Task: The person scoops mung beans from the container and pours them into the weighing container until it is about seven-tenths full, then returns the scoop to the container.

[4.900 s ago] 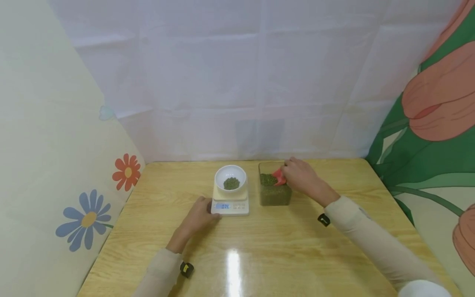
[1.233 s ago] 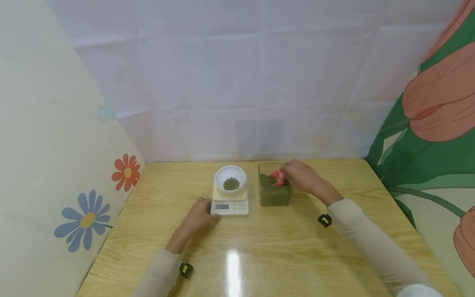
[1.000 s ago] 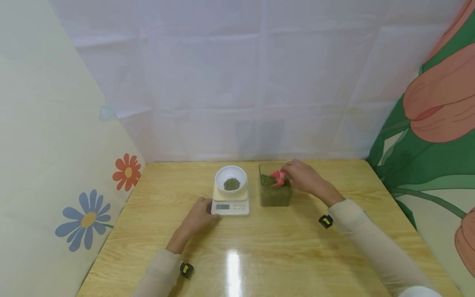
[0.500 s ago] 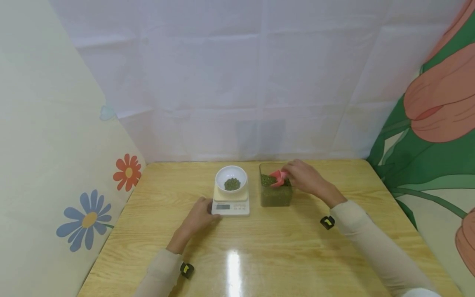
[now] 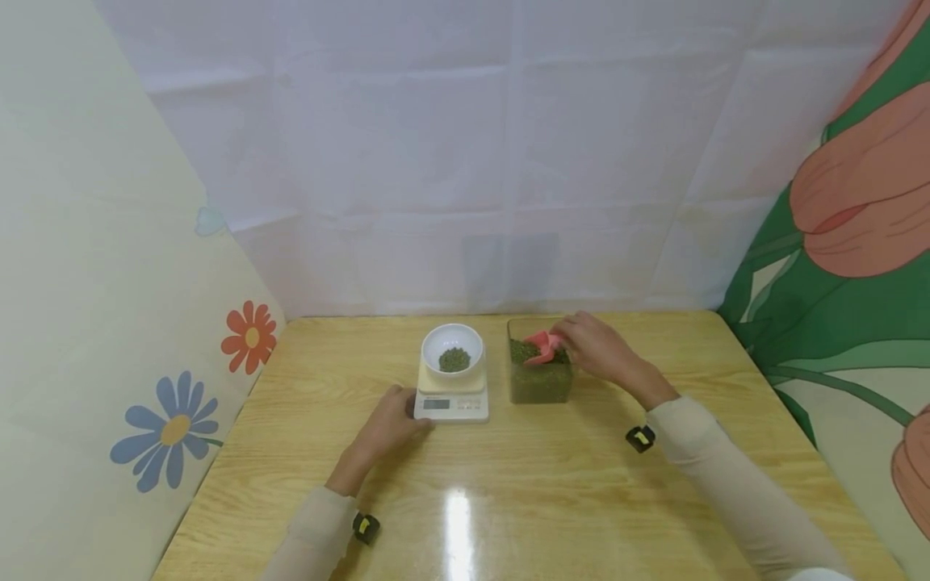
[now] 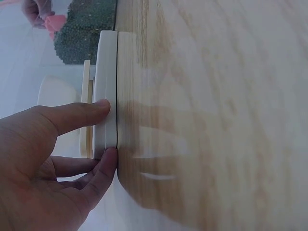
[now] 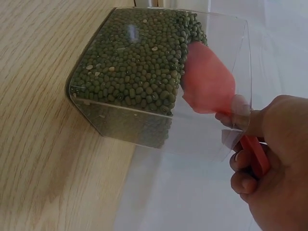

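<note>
My right hand (image 5: 592,343) grips the handle of a red scoop (image 7: 207,79). The scoop's blade dips into green mung beans (image 7: 139,57) inside a clear square container (image 5: 539,383); how much it holds cannot be seen. Left of the container stands a white kitchen scale (image 5: 468,407) with a blank grey display (image 5: 436,404). A white bowl (image 5: 430,343) sits on its cream platform (image 5: 429,384), with a small heap of beans (image 5: 454,360) inside. My left hand (image 5: 385,424) holds the scale's front left corner, thumb on the front edge and fingers along the side (image 6: 103,173).
Everything stands near the back of a wooden table (image 5: 508,492). A white cloth (image 5: 392,161) hangs behind it. Flower-printed panels (image 5: 65,266) flank both sides. Dark wrist cameras (image 5: 366,528) hang below each cuff.
The scale's display was lit and is now blank. In the container the scoop has shifted slightly left and its opening is turned up more. The left hand stays on the scale.
</note>
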